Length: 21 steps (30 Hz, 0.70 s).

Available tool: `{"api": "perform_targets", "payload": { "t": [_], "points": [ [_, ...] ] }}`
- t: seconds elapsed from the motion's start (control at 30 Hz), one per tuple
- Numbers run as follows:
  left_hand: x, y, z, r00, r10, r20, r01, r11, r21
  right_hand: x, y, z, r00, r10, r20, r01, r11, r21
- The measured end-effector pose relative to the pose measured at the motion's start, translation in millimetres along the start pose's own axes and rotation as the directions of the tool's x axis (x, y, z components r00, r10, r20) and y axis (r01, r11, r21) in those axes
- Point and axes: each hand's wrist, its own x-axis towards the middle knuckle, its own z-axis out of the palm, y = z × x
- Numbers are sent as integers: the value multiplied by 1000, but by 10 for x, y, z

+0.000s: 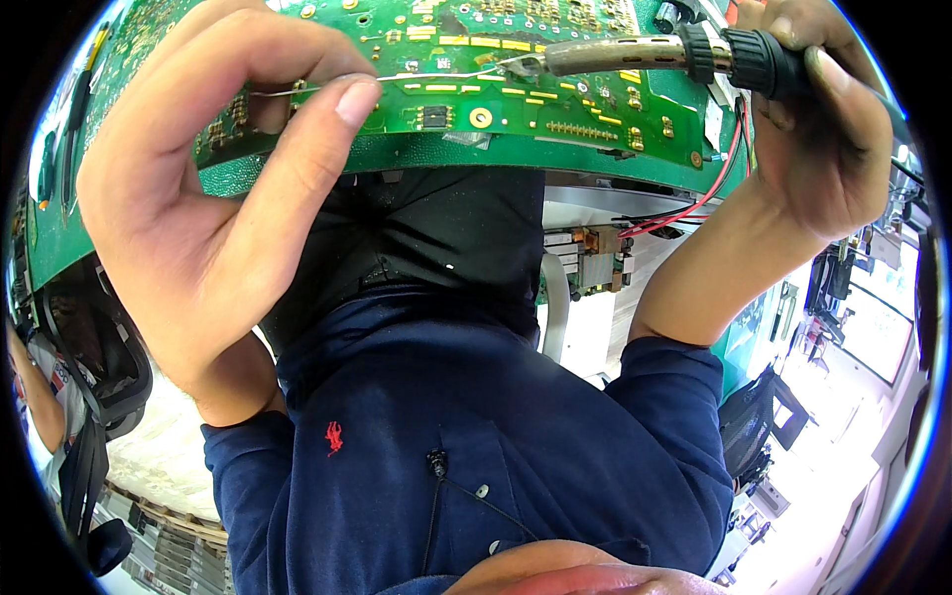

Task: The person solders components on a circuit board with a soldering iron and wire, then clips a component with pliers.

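A green circuit board (565,119) with gold pads, pins and small chips spans the top of the view. My left hand (228,188) pinches a thin silvery wire (426,75), like solder, between thumb and index finger over the board. My right hand (823,149) is closed round the black grip of a soldering iron (635,55) with a stained metal barrel. The iron's narrow tip points left, close to the wire's end over the pads; whether they touch is too small to tell.
A green mat (50,238) covers the bench, with pen-like tools (74,99) at left. Red and black wires (694,208) hang at right above another board assembly (585,258). Below left are a black bag or seat (104,357) and another person's arm (45,407).
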Motion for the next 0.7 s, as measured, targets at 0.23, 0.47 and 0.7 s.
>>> {"api": "perform_targets", "payload": {
  "t": [0.23, 0.47, 0.7],
  "points": [
    [30, 5, 9, 1000, 13, 15, -14, 1000, 11, 24, -31, -78, 993, 114, -14, -115, 987, -111],
    [28, -8, 38, 1000, 13, 6, -13, 1000, 4, 5, 0, -106, 987, 159, -19, -160, 985, -69],
    [-3, 11, 5, 1000, -15, 4, 15, 1000, 6, 42, -13, 91, 989, 145, -14, -146, 989, -22]
  ]
}}
